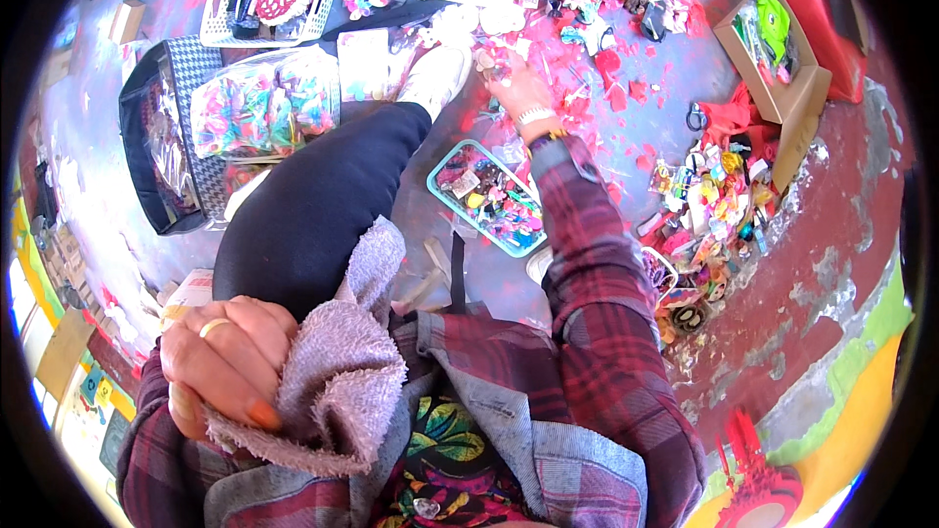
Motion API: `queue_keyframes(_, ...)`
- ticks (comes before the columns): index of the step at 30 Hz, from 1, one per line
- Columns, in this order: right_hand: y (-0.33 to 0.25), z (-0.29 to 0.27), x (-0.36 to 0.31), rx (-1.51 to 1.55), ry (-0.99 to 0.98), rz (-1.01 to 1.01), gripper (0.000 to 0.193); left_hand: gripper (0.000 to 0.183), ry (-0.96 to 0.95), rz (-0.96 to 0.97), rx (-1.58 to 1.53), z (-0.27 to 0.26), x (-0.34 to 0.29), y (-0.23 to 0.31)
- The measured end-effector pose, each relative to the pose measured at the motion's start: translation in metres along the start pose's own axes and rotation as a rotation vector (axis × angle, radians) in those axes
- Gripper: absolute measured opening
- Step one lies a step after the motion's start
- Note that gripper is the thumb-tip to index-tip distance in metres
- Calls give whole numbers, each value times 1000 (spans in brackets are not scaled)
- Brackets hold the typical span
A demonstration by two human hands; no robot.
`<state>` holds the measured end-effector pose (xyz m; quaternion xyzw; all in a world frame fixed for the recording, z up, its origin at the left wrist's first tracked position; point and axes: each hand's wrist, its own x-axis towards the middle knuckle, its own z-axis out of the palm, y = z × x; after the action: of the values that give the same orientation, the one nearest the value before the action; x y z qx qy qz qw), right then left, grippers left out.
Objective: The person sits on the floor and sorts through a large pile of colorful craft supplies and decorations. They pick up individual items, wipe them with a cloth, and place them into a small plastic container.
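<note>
My left hand (pixel 230 352) is closed around a mauve terry towel (pixel 342 381), which hangs over my lap beside my thigh. A ring shows on one finger. Stretched out ahead, my right hand (pixel 518 90) is low over the littered floor, just right of my white shoe (pixel 435 78). Its fingers are bent around something small and pale that I cannot make out. Below that wrist, a turquoise-rimmed basket (pixel 438 186) holds many small colourful trinkets. Pink and red scraps (pixel 608 64) lie to the right of the hand.
A white basket (pixel 217 15) stands at the far left, near a houndstooth-sided box (pixel 207 181) and a plastic bag of colourful pieces (pixel 264 108). At right are a cardboard box (pixel 804 96) with a green item, black-handled scissors (pixel 696 117) and a trinket heap (pixel 719 191).
</note>
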<state>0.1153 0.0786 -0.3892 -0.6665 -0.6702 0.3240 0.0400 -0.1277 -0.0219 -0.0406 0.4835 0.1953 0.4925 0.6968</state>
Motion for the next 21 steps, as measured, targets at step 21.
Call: queue_keyframes(21,93,-36,-46,2085,-166,251,21,30,-117,-32,-65,-1,1,-1)
